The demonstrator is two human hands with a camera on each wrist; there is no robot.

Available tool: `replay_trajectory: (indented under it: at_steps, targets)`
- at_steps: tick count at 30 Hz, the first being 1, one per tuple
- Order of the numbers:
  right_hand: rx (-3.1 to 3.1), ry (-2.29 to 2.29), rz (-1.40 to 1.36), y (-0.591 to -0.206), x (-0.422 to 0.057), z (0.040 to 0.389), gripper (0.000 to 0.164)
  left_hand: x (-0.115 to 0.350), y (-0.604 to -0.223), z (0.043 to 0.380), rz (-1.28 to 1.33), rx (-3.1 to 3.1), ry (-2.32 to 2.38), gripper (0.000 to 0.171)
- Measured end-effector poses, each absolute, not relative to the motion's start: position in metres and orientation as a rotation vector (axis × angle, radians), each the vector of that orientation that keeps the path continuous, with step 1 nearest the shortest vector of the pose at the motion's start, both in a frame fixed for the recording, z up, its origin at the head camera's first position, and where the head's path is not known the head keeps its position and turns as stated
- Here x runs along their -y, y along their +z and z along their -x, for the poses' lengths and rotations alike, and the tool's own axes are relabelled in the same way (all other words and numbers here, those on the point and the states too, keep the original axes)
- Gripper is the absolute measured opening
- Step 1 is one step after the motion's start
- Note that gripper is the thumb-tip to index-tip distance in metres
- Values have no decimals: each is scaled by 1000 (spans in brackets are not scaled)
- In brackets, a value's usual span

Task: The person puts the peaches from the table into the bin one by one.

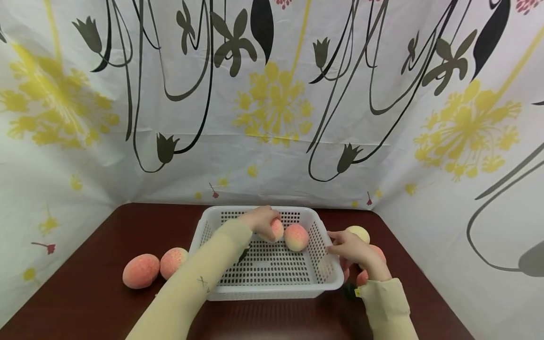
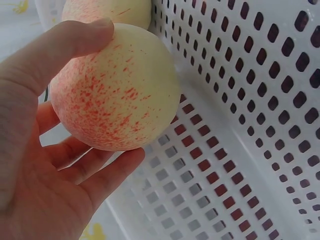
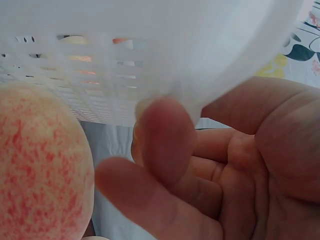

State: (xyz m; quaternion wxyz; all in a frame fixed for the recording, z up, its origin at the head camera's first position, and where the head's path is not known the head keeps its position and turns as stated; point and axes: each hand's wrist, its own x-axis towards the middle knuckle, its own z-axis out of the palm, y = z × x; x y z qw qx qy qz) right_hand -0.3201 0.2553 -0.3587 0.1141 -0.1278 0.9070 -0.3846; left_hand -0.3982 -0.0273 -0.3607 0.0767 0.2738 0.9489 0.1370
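Note:
My left hand (image 1: 262, 222) grips a pink-and-cream peach (image 2: 125, 90) inside the white plastic basket (image 1: 272, 291), thumb on top and fingers curled beneath. A second peach (image 1: 296, 237) sits to its right on the basket floor, near the right wall. At the basket's right rim, my right hand (image 1: 352, 247) holds on, its thumb hooked at the edge and its fingers against the outside. In the right wrist view, a speckled peach (image 3: 40, 165) stands close beside those fingertips, outside the perforated wall.
On the dark red table (image 1: 97, 302), two peaches, one reddish (image 1: 141, 271) and one paler (image 1: 173, 262), lie left of the basket. Several more lie on the right, partly hidden by my right hand, including a pale yellow one (image 1: 359, 233). A patterned curtain (image 1: 272, 174) closes off the back and sides.

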Motion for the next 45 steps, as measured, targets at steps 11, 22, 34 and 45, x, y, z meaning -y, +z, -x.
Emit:
replay_trajectory:
  at_steps: [11,22,34,45]
  targets:
    - [-2642,-1135,395,-357,-255,317,60,32,-373,400,-840,-2831,545,62]
    - [-2623,-1141,434,-358,-256,317,59,31,-380,402,-853,-2849,575,63]
    - [-2613,-1149,431,-358,-257,316,60,25,-382,397,-849,-2849,503,65]
    - [-2675,-1096,392,-358,-256,318,60,25,-380,397,-837,-2888,378,62]
